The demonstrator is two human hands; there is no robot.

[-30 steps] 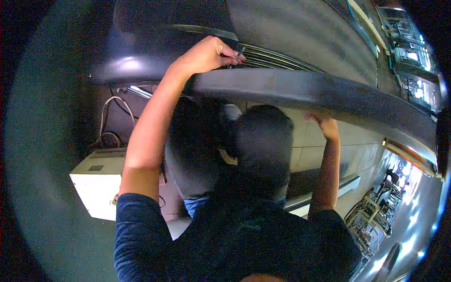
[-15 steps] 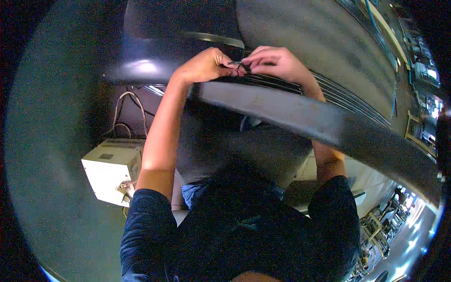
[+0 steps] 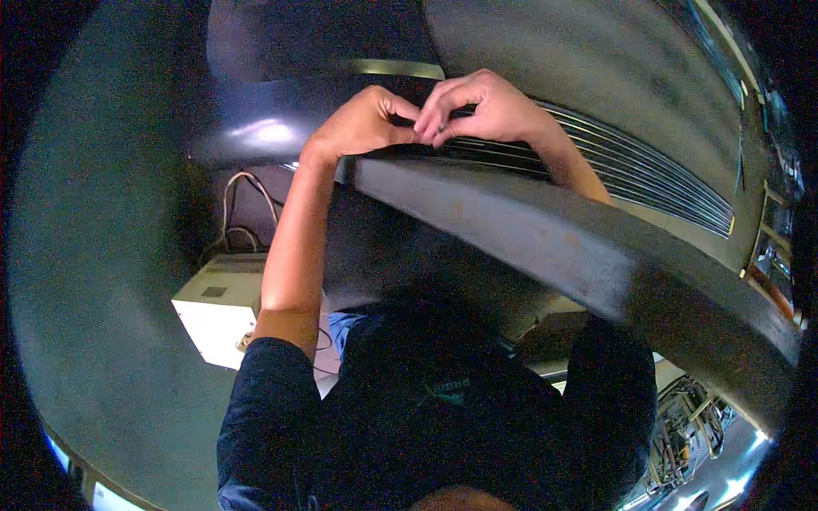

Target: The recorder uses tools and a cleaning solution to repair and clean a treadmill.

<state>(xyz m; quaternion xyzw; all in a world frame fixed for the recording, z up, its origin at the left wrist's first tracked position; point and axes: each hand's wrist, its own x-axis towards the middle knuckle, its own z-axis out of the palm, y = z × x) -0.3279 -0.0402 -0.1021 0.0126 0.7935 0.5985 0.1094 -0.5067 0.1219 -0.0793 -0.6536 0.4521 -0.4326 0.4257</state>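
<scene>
Thin rods [image 3: 660, 183] lie on the counter [image 3: 588, 51], running right from under both hands. Left hand [image 3: 362, 123] and right hand [image 3: 487, 111] meet, grips nearly closed; I can't tell what they hold. A dark casing [image 3: 315, 38] crowds the left; a grey rim [image 3: 511, 221] borders the near side; bare counter spreads beyond.
</scene>
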